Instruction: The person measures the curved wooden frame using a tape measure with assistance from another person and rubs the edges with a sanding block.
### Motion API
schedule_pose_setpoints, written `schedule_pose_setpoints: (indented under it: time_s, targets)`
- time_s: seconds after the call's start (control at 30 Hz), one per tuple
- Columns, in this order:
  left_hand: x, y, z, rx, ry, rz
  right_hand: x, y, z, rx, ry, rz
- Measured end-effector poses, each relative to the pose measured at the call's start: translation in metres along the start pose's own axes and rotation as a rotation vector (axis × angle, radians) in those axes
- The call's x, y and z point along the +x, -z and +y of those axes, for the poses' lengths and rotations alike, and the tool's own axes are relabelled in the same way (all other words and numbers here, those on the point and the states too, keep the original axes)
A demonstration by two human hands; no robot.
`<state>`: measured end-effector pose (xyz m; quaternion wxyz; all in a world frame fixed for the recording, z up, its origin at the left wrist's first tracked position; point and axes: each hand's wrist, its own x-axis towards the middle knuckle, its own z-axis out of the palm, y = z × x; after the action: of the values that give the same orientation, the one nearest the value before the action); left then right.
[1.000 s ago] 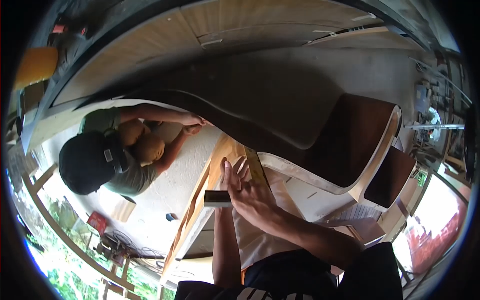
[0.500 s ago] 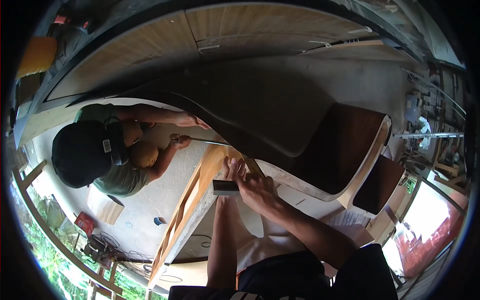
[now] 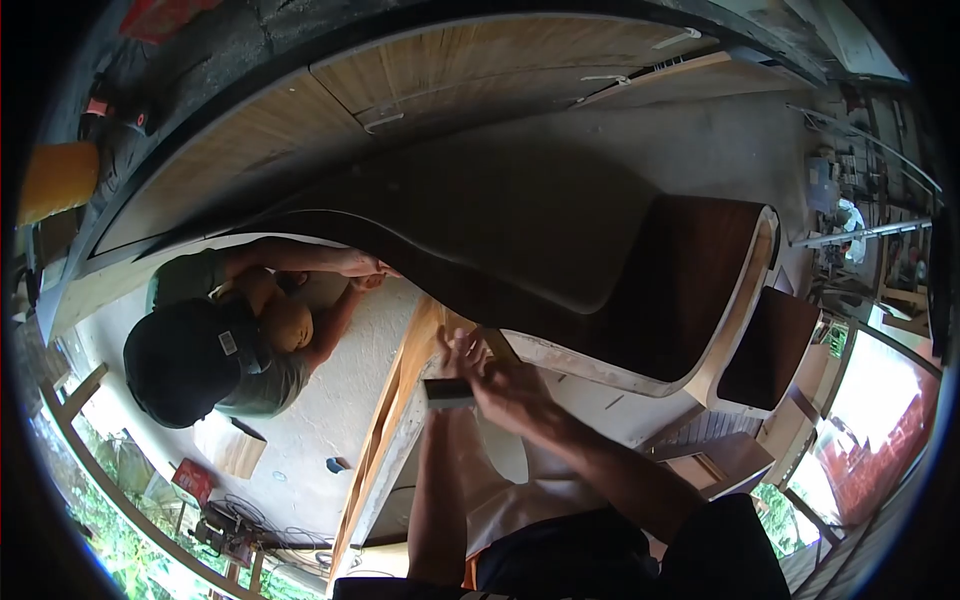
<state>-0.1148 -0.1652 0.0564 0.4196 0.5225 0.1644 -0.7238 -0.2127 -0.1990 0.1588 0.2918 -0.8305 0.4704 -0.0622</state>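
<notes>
My left hand [image 3: 456, 350] is raised near the curved edge of a dark countertop [image 3: 480, 240], its fingers apart and slightly blurred. My right hand [image 3: 512, 392] is close beside it, fingers bent. A small dark rectangular block [image 3: 449, 393] with a pale edge lies across my left wrist. Its right end meets the fingers of my right hand, which appear closed on it. Just beyond my hands is the end of a wooden frame [image 3: 385, 440] that slants down to the left.
A co-worker in a black cap [image 3: 180, 360] crouches at the left, both hands at the countertop's underside. The countertop's curved end [image 3: 690, 300] rises on the right. Cables and a machine [image 3: 225, 535] sit on the floor at lower left. Wood-grain panels [image 3: 450, 80] line the far side.
The co-worker's lower hand has moved up to the countertop edge beside the other hand; the long thin rod it held no longer shows. My hands and the block have shifted slightly.
</notes>
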Motion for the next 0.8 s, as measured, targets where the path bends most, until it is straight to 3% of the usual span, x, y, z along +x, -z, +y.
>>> schedule_pose_setpoints:
  time_s: [0.07, 0.1, 0.3, 0.33, 0.43, 0.8]
  targets:
    - [-0.014, 0.011, 0.016, 0.015, 0.018, -0.104, 0.010, 0.027, -0.033, -0.155, -0.083, -0.271]
    - [-0.023, 0.006, 0.026, 0.067, 0.024, -0.093, 0.012, 0.029, -0.043, -0.046, -0.138, -0.338]
    - [-0.009, 0.007, 0.016, 0.135, -0.023, -0.232, 0.014, 0.025, -0.027, -0.104, -0.162, -0.092]
    - [-0.006, -0.003, 0.014, 0.182, 0.005, -0.117, 0.014, 0.021, -0.022, -0.138, -0.139, -0.066]
    - [0.003, -0.002, 0.015, 0.169, 0.028, -0.097, 0.014, 0.018, -0.017, -0.227, -0.132, -0.098]
    - [0.010, -0.006, -0.003, 0.238, -0.055, 0.021, -0.004, -0.001, 0.001, -0.066, -0.173, -0.105]
